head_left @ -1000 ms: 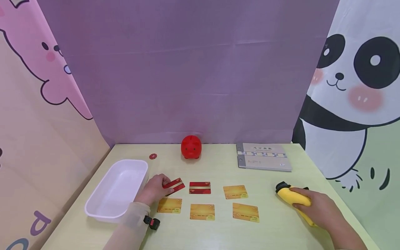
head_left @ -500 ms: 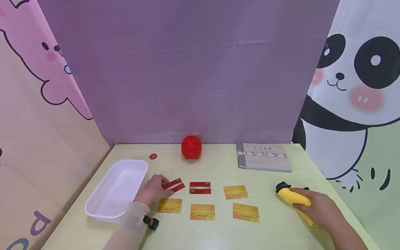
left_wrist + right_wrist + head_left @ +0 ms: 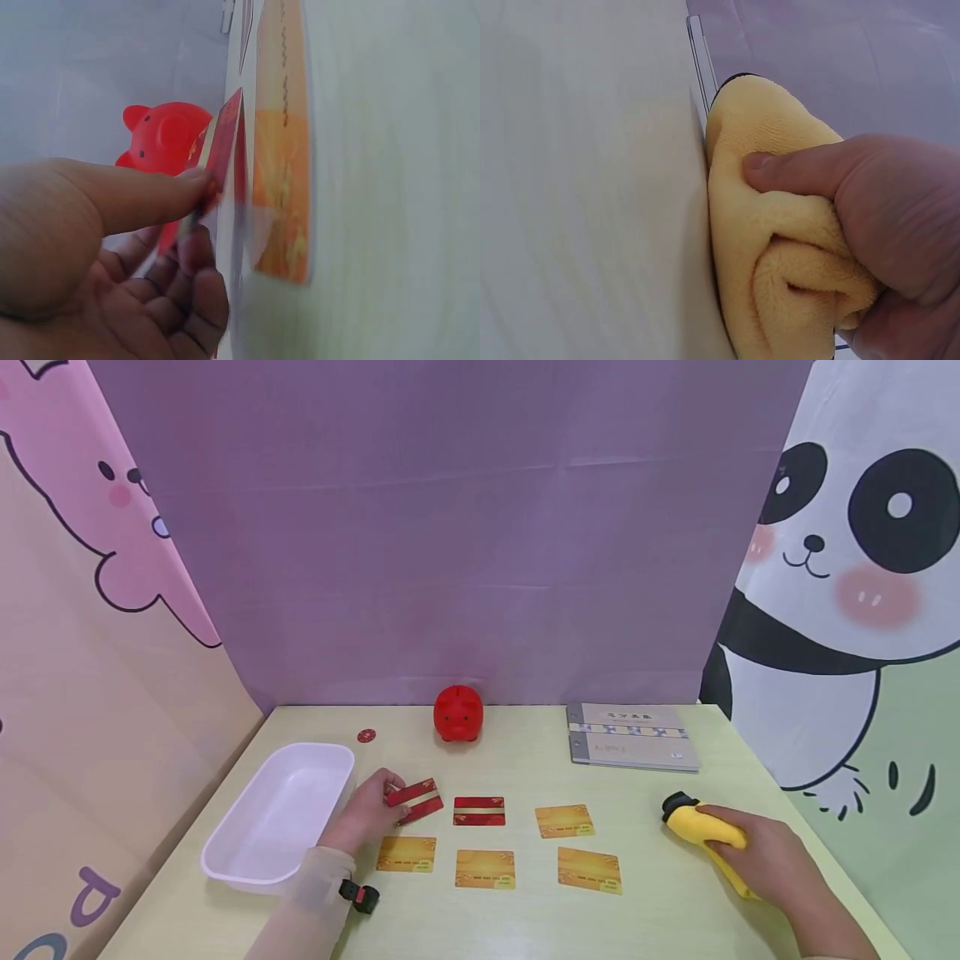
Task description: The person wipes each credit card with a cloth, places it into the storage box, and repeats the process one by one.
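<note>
A notebook (image 3: 632, 750) is bearing print too small to read. The left hand (image 3: 367, 812) is pinching a red card (image 3: 418, 800) near a white tub (image 3: 273, 814); the right hand (image 3: 772, 858) is gripping a yellow plush toy (image 3: 699, 830) at the table's (image 3: 480, 928) right.

On tbl (image 3: 450, 927) we've basin (image 3: 279, 814) L, 5 cards (image 3: 479, 811) ctr; cloth item (image 3: 701, 831) R of cards; behind, L to R: disc (image 3: 367, 736), piggy bank (image 3: 458, 713), notebook (image 3: 632, 739).
</note>
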The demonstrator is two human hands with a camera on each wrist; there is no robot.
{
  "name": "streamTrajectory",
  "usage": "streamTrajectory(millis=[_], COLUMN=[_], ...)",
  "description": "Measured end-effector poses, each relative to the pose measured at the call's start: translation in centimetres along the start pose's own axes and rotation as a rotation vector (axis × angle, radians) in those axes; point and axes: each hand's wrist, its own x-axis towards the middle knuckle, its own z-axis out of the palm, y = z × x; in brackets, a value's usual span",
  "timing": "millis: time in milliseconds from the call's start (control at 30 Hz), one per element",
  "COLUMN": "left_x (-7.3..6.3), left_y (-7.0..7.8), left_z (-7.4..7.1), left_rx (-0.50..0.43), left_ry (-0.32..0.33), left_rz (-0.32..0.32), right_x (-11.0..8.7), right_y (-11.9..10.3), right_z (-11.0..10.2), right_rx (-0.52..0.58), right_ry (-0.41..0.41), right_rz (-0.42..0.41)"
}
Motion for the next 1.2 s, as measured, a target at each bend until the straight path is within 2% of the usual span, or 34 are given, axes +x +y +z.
streamTrajectory(millis=[267, 400, 600, 800, 1200], left_x=[-0.4, -1.0, -1.6, -2.7, -4.6], left_y=[0.6, 1.2, 1.9, 3.0, 4.5], left_z=[-0.6, -1.0, -1.2, -0.7, 1.1], left_rx=[-0.149, -0.237, -0.412, -0.533, -0.634], left_ry=[0.082, 0.101, 0.087, 0.06, 0.018], left_rz=[0.097, 0.134, 0.159, 0.194, 0.26], right_x=[-0.2, -0.1, 0.1, 0.1, 0.4], right_y=[-0.6, -1.1, -2.2, -3.6, -8.1], right_z=[-0.1, -0.3, -0.5, -0.5, -1.6], right_rx=[0.02, 0.036, 0.067, 0.095, 0.203], right_ry=[0.08, 0.116, 0.155, 0.235, 0.322], right_rz=[-0.024, -0.03, -0.019, -0.06, -0.13])
